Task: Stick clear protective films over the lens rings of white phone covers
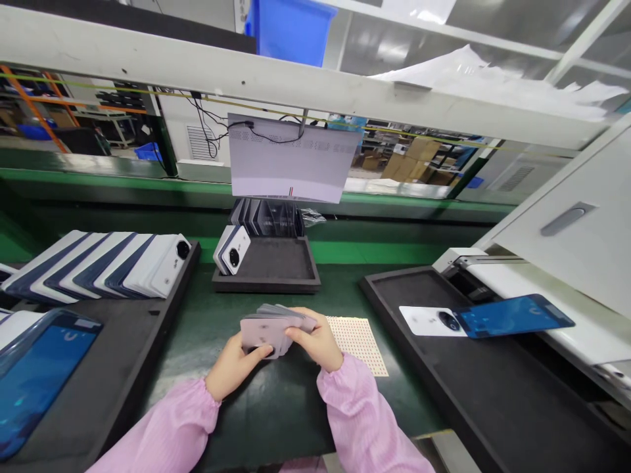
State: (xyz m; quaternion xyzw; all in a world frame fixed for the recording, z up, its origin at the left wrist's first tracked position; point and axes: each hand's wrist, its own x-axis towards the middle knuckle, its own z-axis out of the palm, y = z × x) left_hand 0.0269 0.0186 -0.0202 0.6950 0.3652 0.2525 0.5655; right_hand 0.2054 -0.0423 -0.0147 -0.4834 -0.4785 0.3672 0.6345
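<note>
Over the middle of the green bench, my left hand [237, 365] grips the left end of a stack of thin, pale phone-shaped cards [263, 332], its thumb across the front. My right hand [319, 336] pinches the right end of that stack, where the edges fan apart slightly. Motion blurs the stack, and its lower corner is dark under my left thumb. Partly behind my right wrist, a sheet of small red-marked stickers [359, 341] lies on the bench.
Ahead is a small black tray [269, 284] with similar white cards [233, 251]. The left tray [165, 325] holds rows of white and blue cards [108, 266] and blue-filmed panels [54, 374]. A white card [428, 321] and a blue-filmed panel [515, 316] rest at the right tray [389, 322]. A monitor [293, 161] stands behind.
</note>
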